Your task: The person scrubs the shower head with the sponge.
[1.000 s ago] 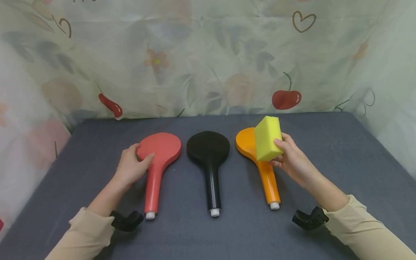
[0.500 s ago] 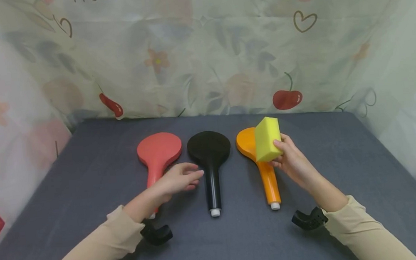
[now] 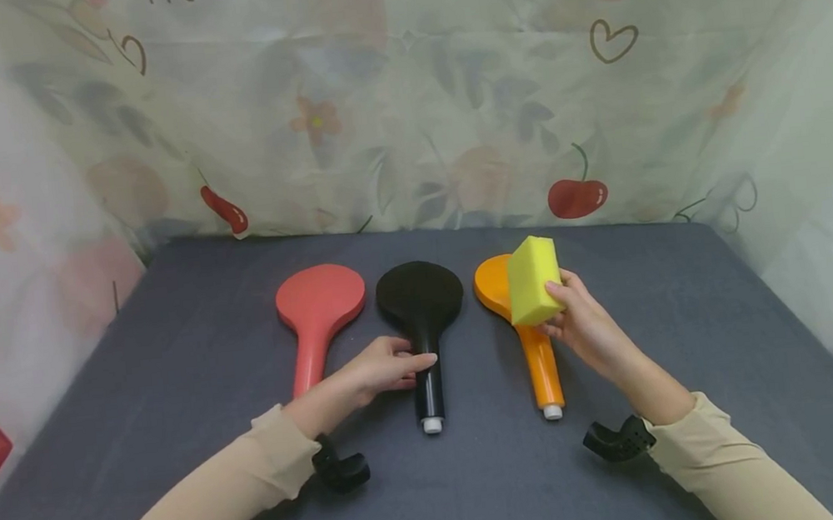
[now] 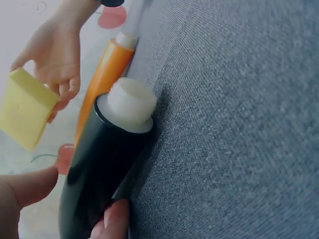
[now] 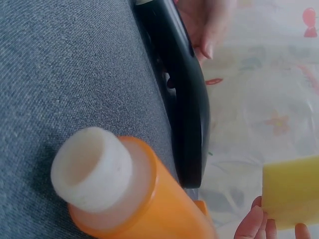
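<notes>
Three hand shower heads lie in a row with their white connector ends towards me: a red one [image 3: 321,298], a black one [image 3: 420,293] and an orange one [image 3: 540,369]. My left hand [image 3: 382,367] is at the upper handle of the black one, thumb over the top and fingers around the side. In the left wrist view those fingers [image 4: 115,219] reach along its underside. My right hand [image 3: 590,323] holds a yellow sponge [image 3: 533,280] upright, pinched between thumb and fingers. The sponge overlaps the orange head in the head view.
A dark grey cloth [image 3: 484,488] covers the table. Patterned curtains [image 3: 402,111] enclose its back and sides. A black wrist mount hangs below each sleeve, the left one [image 3: 340,468] close over the cloth. My left forearm crosses the lower end of the red handle.
My left hand has left the red shower head and moved right to the black handle, closing around it. The right hand and sponge have stayed nearly still.
</notes>
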Available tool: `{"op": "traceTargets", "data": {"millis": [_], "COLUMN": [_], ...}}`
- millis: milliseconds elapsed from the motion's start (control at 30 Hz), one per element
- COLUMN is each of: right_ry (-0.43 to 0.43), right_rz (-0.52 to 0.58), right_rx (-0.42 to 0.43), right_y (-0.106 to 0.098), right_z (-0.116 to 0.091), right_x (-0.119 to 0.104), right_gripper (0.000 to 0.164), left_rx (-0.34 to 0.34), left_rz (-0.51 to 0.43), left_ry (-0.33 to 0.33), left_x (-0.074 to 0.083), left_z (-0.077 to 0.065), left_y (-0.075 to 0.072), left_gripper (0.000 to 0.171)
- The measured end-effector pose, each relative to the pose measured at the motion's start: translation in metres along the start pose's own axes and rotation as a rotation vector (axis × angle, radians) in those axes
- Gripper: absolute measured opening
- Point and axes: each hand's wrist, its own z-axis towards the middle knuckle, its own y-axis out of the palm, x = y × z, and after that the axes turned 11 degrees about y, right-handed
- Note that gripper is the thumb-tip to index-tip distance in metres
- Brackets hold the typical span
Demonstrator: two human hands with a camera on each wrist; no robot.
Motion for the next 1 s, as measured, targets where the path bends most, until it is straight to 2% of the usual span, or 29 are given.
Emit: {"op": "traceTargets", "data": {"millis": [100, 300, 433, 600, 700, 833, 1000], "right_ry": [-0.003, -0.004, -0.008, -0.043, -0.070, -0.118, -0.251], "right_rz": [-0.001, -0.006, -0.007, -0.028, -0.074, -0.181, -0.342], "right_rx": [-0.007, -0.003, -0.005, 0.007, 0.023, 0.094, 0.206], "right_y": [0.000, 0.001, 0.002, 0.005, 0.008, 0.014, 0.023], "right_z": [0.000, -0.001, -0.001, -0.001, -0.001, -0.003, -0.005], "right_x": [0.000, 0.000, -0.001, -0.004, -0.006, -0.007, -0.006], "right_gripper": [0.063, 0.062, 0.061, 0.057, 0.056, 0.057, 0.057], "left_rx": [0.009, 0.058, 0.077, 0.081, 0.068, 0.032, 0.026], "left_rz": [0.018, -0.075, -0.064, -0.004, -0.005, -0.003, 0.080], "left_ry": [0.005, -0.010, 0.014, 0.087, 0.141, 0.232, 0.361], "left_x": [-0.001, -0.004, -0.007, -0.003, 0.000, 0.001, -0.001], "left_z": [0.002, 0.002, -0.002, -0.012, -0.018, -0.025, -0.034], "left_y": [0.002, 0.006, 0.010, 0.016, 0.017, 0.017, 0.019], "left_gripper": [0.062, 0.058, 0.055, 0.053, 0.052, 0.052, 0.052]}}
